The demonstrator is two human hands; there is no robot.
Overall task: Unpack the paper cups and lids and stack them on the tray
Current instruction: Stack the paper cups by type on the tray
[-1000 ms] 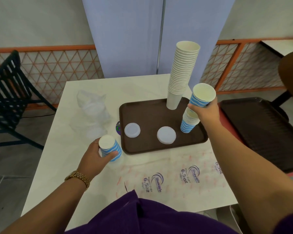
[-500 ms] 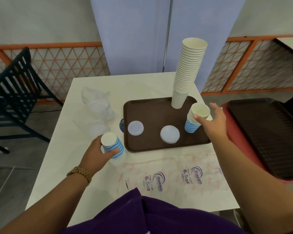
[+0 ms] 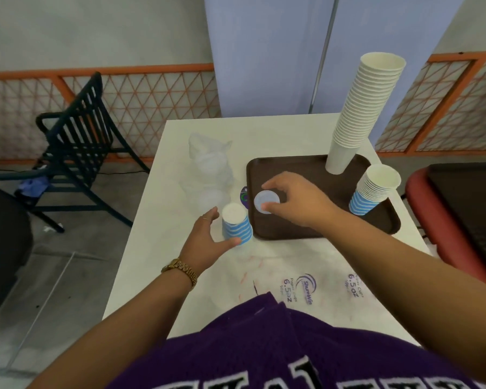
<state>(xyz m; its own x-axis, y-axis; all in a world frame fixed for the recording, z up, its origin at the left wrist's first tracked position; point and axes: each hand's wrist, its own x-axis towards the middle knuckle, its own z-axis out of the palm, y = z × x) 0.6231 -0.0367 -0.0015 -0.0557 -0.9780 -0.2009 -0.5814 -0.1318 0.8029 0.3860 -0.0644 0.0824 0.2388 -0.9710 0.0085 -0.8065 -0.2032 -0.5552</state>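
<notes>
On the tray (image 3: 306, 228), right hand (image 3: 298, 200) pinches lid (image 3: 266, 202).

The person wore a deep purple top (image 3: 258, 341), its knit-like fabric creased into folds near the chest. Large white block letters edged in black (image 3: 300, 380) ran across the front at the bottom of the frame, cut off so they could not be read. Both forearms were bare, with no sleeves in view. A gold-coloured link-bracelet wristwatch (image 3: 181, 269) circled the left wrist. A thin band, possibly a ring (image 3: 205, 219), showed on one finger of the left hand (image 3: 208, 237), though it was too small to make out clearly. The right hand (image 3: 295, 200) appeared unadorned.
</notes>
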